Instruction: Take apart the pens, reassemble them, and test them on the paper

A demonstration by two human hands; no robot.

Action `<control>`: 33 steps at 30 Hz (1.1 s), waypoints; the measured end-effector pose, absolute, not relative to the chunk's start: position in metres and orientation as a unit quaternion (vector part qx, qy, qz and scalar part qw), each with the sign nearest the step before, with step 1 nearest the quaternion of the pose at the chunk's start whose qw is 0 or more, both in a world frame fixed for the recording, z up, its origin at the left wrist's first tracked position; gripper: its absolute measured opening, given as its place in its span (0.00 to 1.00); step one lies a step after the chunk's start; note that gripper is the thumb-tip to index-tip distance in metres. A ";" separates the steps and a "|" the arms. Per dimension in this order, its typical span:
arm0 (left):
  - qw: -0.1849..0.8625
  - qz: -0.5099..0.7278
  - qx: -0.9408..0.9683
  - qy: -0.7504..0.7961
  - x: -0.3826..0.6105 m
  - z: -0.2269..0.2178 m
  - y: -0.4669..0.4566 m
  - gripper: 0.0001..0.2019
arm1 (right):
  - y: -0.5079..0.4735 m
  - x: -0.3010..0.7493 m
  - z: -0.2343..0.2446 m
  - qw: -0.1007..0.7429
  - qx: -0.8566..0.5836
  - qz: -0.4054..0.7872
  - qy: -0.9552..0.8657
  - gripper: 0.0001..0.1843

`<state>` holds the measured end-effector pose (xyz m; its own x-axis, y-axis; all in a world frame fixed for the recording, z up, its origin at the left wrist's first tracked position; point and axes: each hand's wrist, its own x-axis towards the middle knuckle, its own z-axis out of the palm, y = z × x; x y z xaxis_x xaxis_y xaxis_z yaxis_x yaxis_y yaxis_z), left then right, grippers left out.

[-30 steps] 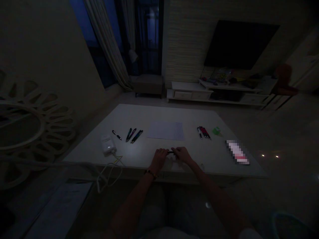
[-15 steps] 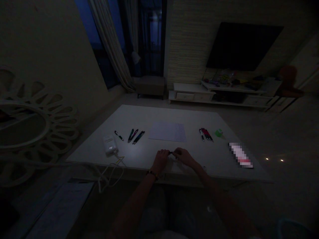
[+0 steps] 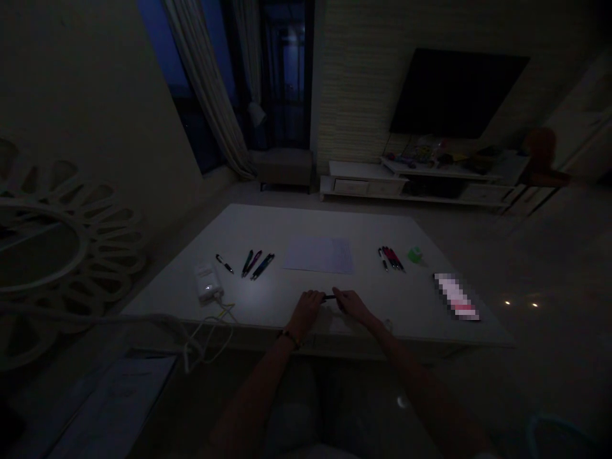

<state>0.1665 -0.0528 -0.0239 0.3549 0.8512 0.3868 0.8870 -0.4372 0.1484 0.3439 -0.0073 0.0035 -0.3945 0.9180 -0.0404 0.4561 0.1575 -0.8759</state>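
Observation:
The room is very dark. Over the near edge of a white table (image 3: 296,223), my left hand (image 3: 308,307) and my right hand (image 3: 351,305) are both closed on the two ends of a dark pen (image 3: 329,297), held level between them. A bracelet circles my left wrist. A sheet of lined paper (image 3: 319,255) lies just beyond the hands. Several pens (image 3: 253,262) lie in a row to the left of the paper, and several more pens (image 3: 391,257) lie to its right.
A small green object (image 3: 415,255) and a blurred flat item (image 3: 456,296) lie on the table's right side. On the left sits a white device (image 3: 206,283) with cables trailing off the edge. A TV cabinet (image 3: 411,178) and a curtain (image 3: 210,83) stand beyond.
The hands stay closed on the pen in the same place near the table's front edge. Only the view has shifted slightly.

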 end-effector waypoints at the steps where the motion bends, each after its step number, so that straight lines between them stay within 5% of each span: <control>1: 0.044 -0.206 -0.822 -0.529 0.166 -0.024 -0.053 0.08 | -0.008 0.344 0.004 0.274 -0.475 0.432 -0.716 0.28; 10: 0.040 -0.207 -0.826 -0.522 0.166 -0.027 -0.051 0.08 | -0.014 0.346 0.007 0.268 -0.459 0.435 -0.727 0.24; 27: 0.045 -0.205 -0.842 -0.498 0.167 -0.022 -0.054 0.07 | -0.018 0.350 0.010 0.231 -0.465 0.432 -0.737 0.31; 33: 0.033 -0.202 -0.850 -0.486 0.165 -0.022 -0.055 0.08 | -0.018 0.354 0.015 0.246 -0.413 0.365 -0.797 0.19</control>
